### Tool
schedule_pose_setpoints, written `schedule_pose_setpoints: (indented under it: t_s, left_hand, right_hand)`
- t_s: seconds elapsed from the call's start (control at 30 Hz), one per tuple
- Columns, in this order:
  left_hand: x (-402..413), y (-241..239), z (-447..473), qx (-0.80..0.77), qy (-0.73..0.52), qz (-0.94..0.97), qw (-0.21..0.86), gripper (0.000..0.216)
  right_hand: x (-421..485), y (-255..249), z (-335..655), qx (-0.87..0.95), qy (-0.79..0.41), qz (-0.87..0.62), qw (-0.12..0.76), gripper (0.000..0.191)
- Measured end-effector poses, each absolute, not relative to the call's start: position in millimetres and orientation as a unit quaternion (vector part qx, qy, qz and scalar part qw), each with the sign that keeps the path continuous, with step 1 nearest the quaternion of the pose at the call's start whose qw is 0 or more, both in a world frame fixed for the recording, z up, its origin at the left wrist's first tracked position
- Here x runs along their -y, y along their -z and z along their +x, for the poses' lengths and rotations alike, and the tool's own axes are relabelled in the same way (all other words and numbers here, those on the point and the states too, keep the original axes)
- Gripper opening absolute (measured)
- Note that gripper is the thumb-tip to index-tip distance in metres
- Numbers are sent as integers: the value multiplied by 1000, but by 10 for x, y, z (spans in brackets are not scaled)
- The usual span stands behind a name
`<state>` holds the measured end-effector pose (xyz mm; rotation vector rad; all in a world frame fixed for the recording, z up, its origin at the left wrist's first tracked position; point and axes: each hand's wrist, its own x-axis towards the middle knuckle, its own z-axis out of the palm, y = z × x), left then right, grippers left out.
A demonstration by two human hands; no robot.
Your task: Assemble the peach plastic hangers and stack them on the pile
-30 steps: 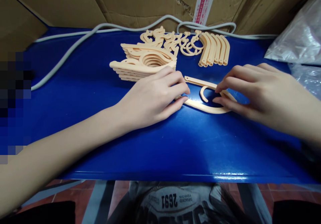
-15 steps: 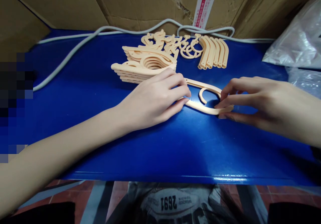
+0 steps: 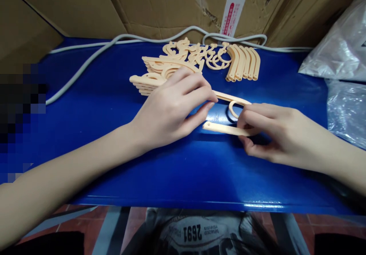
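A peach plastic hanger point(image 3: 225, 128) is held between both hands just above the blue table point(image 3: 183, 171). My right hand point(image 3: 268, 137) grips its right end, fingers curled round the part by the hook. My left hand point(image 3: 171, 106) pinches the hanger's upper arm between thumb and fingers. The lower arm sticks out free toward my left thumb. Behind my left hand lies a stack of the same hangers point(image 3: 160, 76).
Rows of peach hooks point(image 3: 200, 53) and curved arm pieces point(image 3: 244, 62) lie at the table's back. A grey cable point(image 3: 94, 56) runs along the back and left. Cardboard boxes point(image 3: 171, 3) stand behind. Clear plastic bags point(image 3: 343, 76) lie at the right.
The hanger has been lifted and pulled nearer to me. My right hand slid left and closed round its end. My left hand rose and now pinches the upper arm.
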<state>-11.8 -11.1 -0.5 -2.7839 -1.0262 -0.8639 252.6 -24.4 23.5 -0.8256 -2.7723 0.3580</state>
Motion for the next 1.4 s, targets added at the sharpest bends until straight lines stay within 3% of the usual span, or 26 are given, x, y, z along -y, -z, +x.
schedule_pose_setpoints:
  t_s: [0.27, 0.37, 0.53, 0.87, 1.1, 1.4]
  left_hand:
    - [105, -393, -129, 412, 343, -839, 88, 21]
    - [-96, -576, -170, 509, 294, -809, 33, 26]
    - [-632, -640, -265, 540, 345, -765, -68, 17]
    - [-1398, -458, -303, 635, 111, -762, -57, 48]
    - [-1479, -427, -312, 633, 110, -765, -55, 62]
    - [-1764, -226, -280, 648, 160, -737, -102, 36]
  right_hand:
    - [355, -281, 2478, 949, -134, -267, 104, 16]
    - [395, -259, 2460, 956, -116, -247, 106, 18]
    - [437, -195, 2458, 962, -87, -237, 102, 19]
    - [443, -144, 2493, 960, -75, -247, 110, 19]
    - [438, -133, 2498, 959, -78, -251, 105, 19]
    - [435, -124, 2500, 959, -85, -252, 103, 18]
